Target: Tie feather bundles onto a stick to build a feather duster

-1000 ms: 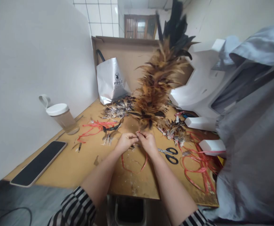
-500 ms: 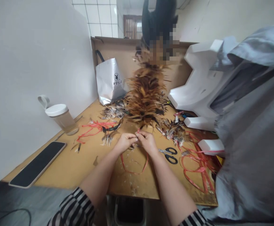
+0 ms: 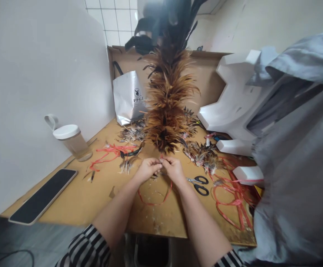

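Observation:
A tall brown feather duster (image 3: 168, 100), black-plumed at its top, rises from just beyond my fingertips. My left hand (image 3: 149, 168) and my right hand (image 3: 173, 167) meet at its lower end, thumbs and fingertips pinched together. Both are closed on a thin red plastic string (image 3: 153, 204), whose slack loops down between my forearms. Fingers cover the spot where the string meets the duster's bottom. To the right of my right hand lie black-handled scissors (image 3: 200, 185). Bunches of loose feathers (image 3: 203, 154) lie on both sides of the duster.
On the wooden table (image 3: 95, 200) lie a phone (image 3: 43, 196), a lidded cup (image 3: 74, 142) and red strings (image 3: 108, 152) at left. A silver bag (image 3: 126, 96) stands behind. White foam (image 3: 230, 92), grey cloth (image 3: 297, 167) and tangled red string (image 3: 233, 200) crowd the right.
The feather duster has swung to a more upright pose, its black top shifting left. Both hands stay pinched in nearly the same place. The string loop has widened leftward slightly.

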A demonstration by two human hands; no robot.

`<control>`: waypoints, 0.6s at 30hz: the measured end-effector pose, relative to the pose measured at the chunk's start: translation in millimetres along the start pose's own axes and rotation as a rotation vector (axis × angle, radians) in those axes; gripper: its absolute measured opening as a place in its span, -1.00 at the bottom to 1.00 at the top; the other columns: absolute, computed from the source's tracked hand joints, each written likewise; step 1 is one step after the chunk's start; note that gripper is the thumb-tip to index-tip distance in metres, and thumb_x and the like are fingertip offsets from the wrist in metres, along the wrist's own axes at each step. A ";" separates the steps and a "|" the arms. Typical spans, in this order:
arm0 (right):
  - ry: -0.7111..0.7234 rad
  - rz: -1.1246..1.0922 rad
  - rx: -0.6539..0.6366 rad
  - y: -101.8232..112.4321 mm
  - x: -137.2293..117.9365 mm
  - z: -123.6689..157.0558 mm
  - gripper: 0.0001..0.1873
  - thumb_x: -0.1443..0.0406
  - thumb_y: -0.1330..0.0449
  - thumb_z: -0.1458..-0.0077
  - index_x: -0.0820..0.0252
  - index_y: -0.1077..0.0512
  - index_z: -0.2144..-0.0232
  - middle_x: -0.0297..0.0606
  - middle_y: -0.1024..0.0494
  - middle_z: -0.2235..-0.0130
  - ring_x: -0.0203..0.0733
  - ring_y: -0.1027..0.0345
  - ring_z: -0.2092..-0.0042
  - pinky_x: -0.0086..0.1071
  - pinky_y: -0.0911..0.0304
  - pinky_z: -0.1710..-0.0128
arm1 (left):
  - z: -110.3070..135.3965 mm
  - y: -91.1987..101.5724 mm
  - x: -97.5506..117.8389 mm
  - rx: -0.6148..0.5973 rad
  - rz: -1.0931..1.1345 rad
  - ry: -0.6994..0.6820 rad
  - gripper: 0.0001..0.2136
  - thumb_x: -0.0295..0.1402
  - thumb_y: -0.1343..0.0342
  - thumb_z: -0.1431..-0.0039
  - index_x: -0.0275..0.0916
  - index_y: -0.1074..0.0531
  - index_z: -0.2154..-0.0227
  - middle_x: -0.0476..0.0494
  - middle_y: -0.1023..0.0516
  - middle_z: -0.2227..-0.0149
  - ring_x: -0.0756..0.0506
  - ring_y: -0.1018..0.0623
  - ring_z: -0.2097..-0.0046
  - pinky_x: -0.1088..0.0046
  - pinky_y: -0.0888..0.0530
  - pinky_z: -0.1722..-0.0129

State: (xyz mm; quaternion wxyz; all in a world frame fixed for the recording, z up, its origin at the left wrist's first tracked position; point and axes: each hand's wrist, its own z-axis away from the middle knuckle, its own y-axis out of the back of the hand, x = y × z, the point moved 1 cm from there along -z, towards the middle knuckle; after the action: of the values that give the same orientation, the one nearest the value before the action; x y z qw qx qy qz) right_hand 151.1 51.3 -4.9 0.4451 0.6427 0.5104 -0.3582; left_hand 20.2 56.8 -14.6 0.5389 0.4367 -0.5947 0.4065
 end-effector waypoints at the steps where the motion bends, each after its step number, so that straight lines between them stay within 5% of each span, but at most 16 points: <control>1: 0.002 -0.030 -0.007 0.9 0.0 -0.3 -0.73 0.19 -0.14 0.04 0.27 -0.54 0.43 -0.28 -0.52 0.51 -0.25 -0.31 0.46 -0.45 -0.17 0.46 | 0.5 0.6 1.3 -0.034 0.010 -0.004 -0.74 -0.23 -0.21 0.18 -0.35 -0.41 0.49 0.03 -0.39 0.64 0.10 -0.33 0.64 0.58 -0.28 0.60; 13: 0.009 0.030 0.005 -5.0 -0.9 4.4 -0.75 0.23 -0.11 0.01 0.20 -0.55 0.39 -0.27 -0.57 0.43 -0.20 -0.38 0.39 -0.42 -0.24 0.38 | -1.7 0.1 -2.0 0.138 -0.045 -0.014 -0.78 -0.28 -0.24 0.23 -0.33 -0.40 0.56 0.06 -0.35 0.68 0.12 -0.29 0.64 0.61 -0.24 0.61; 18: 0.019 -0.030 -0.006 -2.2 2.8 2.6 -0.75 0.21 -0.11 0.01 0.22 -0.54 0.41 -0.27 -0.56 0.45 -0.22 -0.37 0.41 -0.42 -0.23 0.40 | -0.6 3.0 -2.2 -0.044 0.013 -0.002 -0.75 -0.25 -0.21 0.16 -0.33 -0.42 0.44 0.06 -0.38 0.66 0.12 -0.29 0.65 0.61 -0.24 0.62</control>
State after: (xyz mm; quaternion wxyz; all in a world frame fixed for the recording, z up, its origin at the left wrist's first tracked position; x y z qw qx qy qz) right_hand 149.6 50.0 -8.8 0.4367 0.6370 0.5252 -0.3573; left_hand 17.6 58.4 -16.9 0.5449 0.4213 -0.6068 0.3966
